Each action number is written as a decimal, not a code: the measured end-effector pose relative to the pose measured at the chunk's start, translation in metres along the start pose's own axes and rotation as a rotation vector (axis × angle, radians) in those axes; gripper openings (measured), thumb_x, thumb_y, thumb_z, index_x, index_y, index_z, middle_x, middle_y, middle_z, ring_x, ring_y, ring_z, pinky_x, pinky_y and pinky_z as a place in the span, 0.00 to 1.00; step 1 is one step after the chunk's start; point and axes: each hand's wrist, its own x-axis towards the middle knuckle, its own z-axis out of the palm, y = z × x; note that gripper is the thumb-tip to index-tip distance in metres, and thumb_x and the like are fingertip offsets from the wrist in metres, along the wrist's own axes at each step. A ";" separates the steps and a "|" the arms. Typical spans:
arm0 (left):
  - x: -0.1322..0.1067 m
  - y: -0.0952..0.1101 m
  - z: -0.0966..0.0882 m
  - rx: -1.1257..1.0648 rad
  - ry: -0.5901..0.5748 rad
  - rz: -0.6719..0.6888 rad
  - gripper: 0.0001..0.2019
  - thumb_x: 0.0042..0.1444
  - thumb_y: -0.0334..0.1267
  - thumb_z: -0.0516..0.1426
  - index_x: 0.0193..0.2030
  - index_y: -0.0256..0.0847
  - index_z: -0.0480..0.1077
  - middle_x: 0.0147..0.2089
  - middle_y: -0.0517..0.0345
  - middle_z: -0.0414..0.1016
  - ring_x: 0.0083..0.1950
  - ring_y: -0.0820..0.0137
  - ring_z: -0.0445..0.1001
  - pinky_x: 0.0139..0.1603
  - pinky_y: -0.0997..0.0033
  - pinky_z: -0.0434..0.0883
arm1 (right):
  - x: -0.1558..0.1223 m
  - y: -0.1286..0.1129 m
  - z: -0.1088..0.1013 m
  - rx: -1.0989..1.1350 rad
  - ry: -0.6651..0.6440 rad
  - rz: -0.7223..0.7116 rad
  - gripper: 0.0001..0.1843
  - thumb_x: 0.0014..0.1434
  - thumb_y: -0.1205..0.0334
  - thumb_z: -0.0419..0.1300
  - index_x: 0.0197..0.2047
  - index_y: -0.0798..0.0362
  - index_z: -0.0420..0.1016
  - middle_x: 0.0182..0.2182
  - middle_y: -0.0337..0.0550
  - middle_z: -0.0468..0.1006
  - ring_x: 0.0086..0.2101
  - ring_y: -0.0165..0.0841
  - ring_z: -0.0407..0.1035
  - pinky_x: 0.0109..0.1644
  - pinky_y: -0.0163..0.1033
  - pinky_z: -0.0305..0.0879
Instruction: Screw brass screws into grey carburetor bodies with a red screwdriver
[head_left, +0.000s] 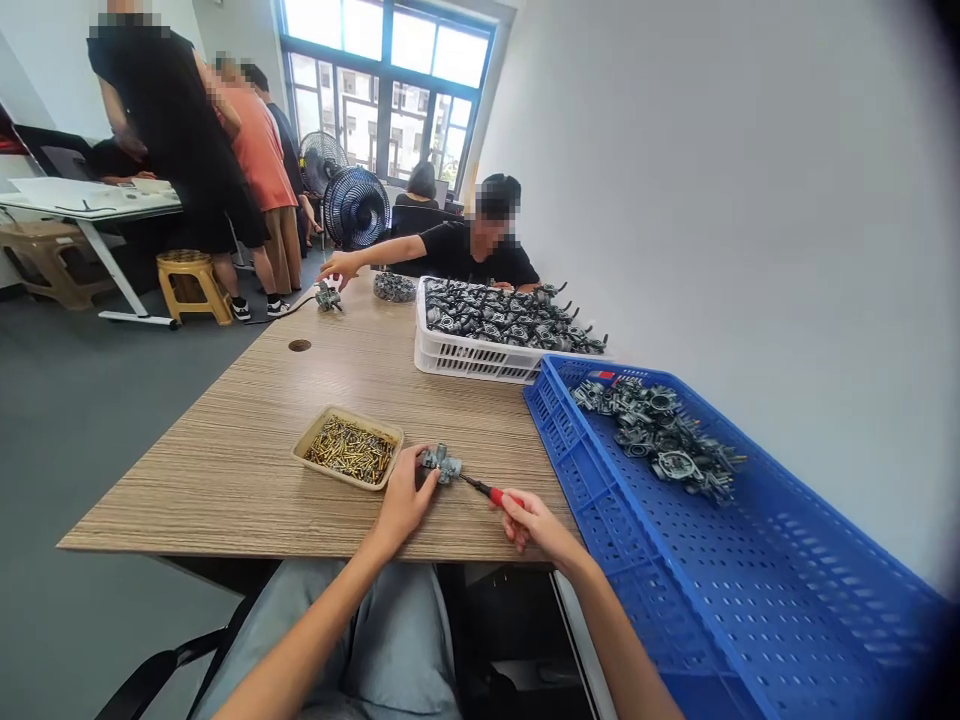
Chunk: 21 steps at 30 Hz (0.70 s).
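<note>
My left hand (403, 497) grips a small grey metal part (442, 463) against the wooden table (247, 440) near its front edge. My right hand (534, 522) is closed around a red-handled screwdriver (487, 491), whose tip points left into the part. Just left of the part sits a tan tray of small brass screws (349, 449).
A blue crate (750, 590) at my right holds a heap of grey metal parts (660, 432). Behind it a white crate (469, 352) is full of similar parts. A person seated at the far end reaches a hand (337, 268) toward a part. Others stand at back left near fans (355, 207).
</note>
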 end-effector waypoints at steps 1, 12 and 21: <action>0.000 -0.001 0.001 0.014 0.023 -0.010 0.16 0.66 0.38 0.55 0.60 0.44 0.64 0.56 0.47 0.71 0.59 0.59 0.71 0.62 0.52 0.68 | 0.001 0.001 0.004 0.001 -0.039 0.018 0.32 0.54 0.30 0.60 0.39 0.54 0.70 0.18 0.30 0.67 0.15 0.24 0.56 0.18 0.31 0.60; -0.002 -0.013 0.011 0.034 -0.096 0.087 0.22 0.69 0.37 0.49 0.69 0.47 0.60 0.67 0.46 0.64 0.69 0.57 0.63 0.71 0.49 0.62 | 0.026 0.005 0.051 0.205 -0.037 0.083 0.30 0.56 0.33 0.63 0.41 0.53 0.67 0.22 0.28 0.64 0.15 0.21 0.53 0.16 0.30 0.61; 0.001 -0.024 0.017 -0.019 -0.074 0.062 0.22 0.70 0.38 0.46 0.69 0.38 0.58 0.66 0.41 0.64 0.69 0.57 0.63 0.70 0.47 0.63 | 0.024 0.007 0.072 0.515 0.186 0.018 0.29 0.51 0.36 0.69 0.38 0.52 0.68 0.24 0.29 0.63 0.18 0.20 0.51 0.18 0.28 0.55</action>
